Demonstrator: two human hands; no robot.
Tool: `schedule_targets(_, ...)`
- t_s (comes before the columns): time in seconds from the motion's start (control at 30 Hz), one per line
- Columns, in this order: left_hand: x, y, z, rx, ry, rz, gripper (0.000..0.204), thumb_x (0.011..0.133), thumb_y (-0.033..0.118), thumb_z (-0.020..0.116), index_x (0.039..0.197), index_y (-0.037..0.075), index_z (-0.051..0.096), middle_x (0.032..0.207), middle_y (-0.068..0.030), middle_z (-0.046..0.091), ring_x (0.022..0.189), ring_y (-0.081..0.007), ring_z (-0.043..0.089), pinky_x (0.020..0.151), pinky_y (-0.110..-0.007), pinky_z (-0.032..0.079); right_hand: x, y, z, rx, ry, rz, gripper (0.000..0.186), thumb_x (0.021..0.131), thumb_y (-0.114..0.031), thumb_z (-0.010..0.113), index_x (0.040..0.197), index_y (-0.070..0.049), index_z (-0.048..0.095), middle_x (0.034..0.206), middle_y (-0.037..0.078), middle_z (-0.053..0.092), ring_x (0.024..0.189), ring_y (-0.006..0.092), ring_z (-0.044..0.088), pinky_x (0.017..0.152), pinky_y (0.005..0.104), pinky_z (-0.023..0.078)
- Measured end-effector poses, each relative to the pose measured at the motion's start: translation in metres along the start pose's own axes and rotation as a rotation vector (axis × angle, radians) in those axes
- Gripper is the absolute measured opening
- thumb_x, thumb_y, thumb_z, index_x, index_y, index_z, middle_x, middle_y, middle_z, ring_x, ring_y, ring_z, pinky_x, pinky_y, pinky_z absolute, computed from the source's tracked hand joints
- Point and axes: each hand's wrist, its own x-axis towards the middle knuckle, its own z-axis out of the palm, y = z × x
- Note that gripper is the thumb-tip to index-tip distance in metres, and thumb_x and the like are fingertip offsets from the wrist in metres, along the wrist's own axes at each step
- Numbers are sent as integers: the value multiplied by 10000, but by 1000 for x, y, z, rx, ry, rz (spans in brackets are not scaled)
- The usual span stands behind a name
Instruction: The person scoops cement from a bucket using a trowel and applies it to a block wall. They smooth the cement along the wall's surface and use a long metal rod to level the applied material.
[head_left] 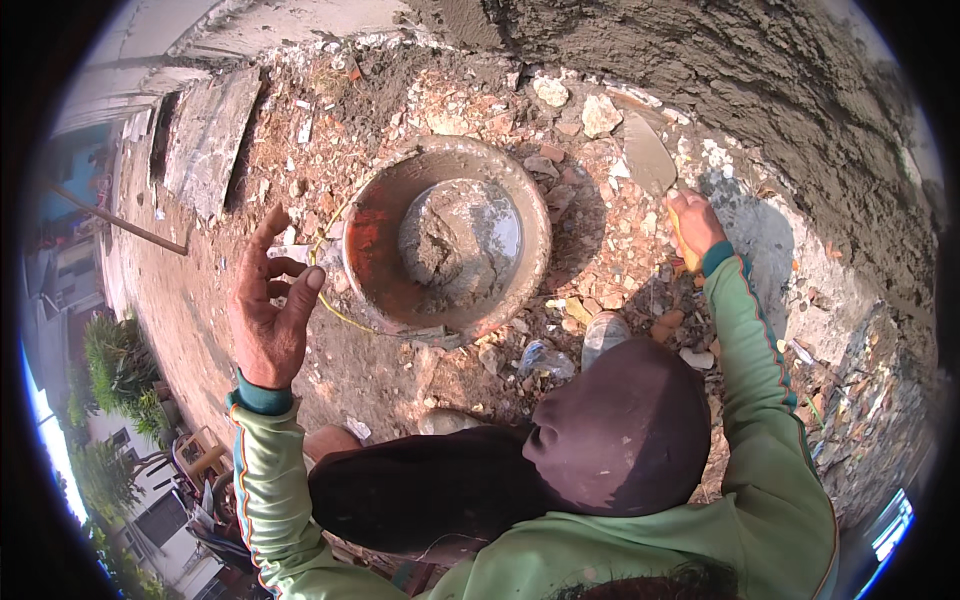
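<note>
My right hand (697,228) grips the yellowish handle of a trowel (650,155), whose grey, mortar-coated blade points up toward the rough plastered wall. My left hand (270,310) is raised left of the round basin (532,240), empty, with its fingers apart and partly curled. The basin has a rusty, reddish inner side and holds wet grey mortar (445,240) with some shiny water at its right. A thin yellow cord (355,322) runs along the basin's left side, just right of my left hand.
The rough cement wall (760,70) curves along the top and right, above rubble (560,310). A weathered board (210,140) lies upper left, near a pole (130,222). Plants (130,370) and a wooden chair (200,455) are at far left. My bent legs (410,490) fill the lower middle.
</note>
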Motion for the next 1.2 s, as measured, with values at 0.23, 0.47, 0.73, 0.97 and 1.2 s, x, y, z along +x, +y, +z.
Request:
schedule_targets(0.23, -61, -62, -30, -62, 214, -74, 667, 903, 186, 722, 1478, 32, 421, 1414, -116, 528, 941, -128, 610, 764, -271, 530, 103, -85, 39, -1459, 53, -484, 283, 935, -199, 482, 1050, -8, 657, 1054, 252, 693, 1011, 420, 670, 886, 492, 530)
schedule_targets(0.47, -85, -145, -26, -369, 48, -393, 991, 848, 409, 784, 1508, -96, 245, 1468, -294, 408, 1180, -335, 591, 931, -415, 523, 13, -95, 25, -1423, 278, -443, 357, 1000, -316, 458, 1143, -15, 586, 1039, 293, 673, 1010, 465, 645, 880, 546, 496)
schedule_targets(0.73, -62, -192, 71, -1038, -103, -665, 368, 919, 273, 671, 1207, 52, 612, 999, -31, 639, 833, -166, 624, 730, -356, 551, -174, -159, 95, -1342, 194, -1081, 280, 956, -305, 576, 1094, -62, 589, 1023, 199, 643, 924, 389, 639, 751, 479, 508)
schedule_targets(0.97, -64, -131, 96, -1061, -224, -388, 273, 901, 5, 606, 1174, 12, 601, 895, 10, 635, 755, -109, 624, 664, -303, 558, -98, -128, 196, -1817, 190, -1041, 188, 901, -160, 559, 964, -17, 661, 867, 145, 699, 800, 309, 706, 704, 422, 569)
schedule_targets(1.2, -90, -85, 109, -1019, -92, -425, 291, 887, -38, 613, 1176, -51, 582, 892, -65, 647, 745, -151, 654, 645, -313, 562, -115, -55, 207, -1104, -432, -421, 370, 955, -335, 551, 1075, -2, 660, 808, 176, 693, 779, 344, 677, 774, 444, 507)
